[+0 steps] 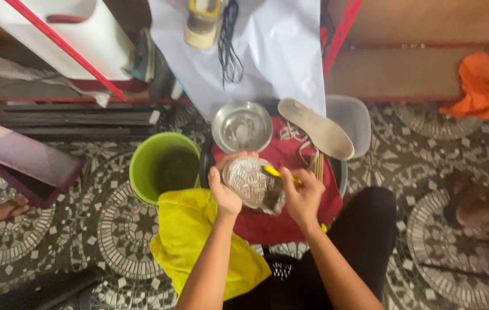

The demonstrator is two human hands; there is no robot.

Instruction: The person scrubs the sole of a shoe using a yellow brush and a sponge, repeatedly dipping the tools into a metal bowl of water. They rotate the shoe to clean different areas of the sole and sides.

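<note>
My left hand [225, 194] grips the shoe [253, 183] sole-up; my right hand [302, 198] clenches a yellow brush [279, 173] against it, above the red cloth [290, 158].

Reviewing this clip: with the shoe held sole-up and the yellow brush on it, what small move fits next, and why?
Probably another short brush stroke across the sole: the left hand holds the shoe sole-up over the red cloth, and the right hand has the yellow brush on its tread.

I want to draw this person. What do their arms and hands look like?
Both arms are bare, with no sleeves showing. The left hand and right hand wear no gloves, and no rings, watch or bracelets can be seen.
</note>
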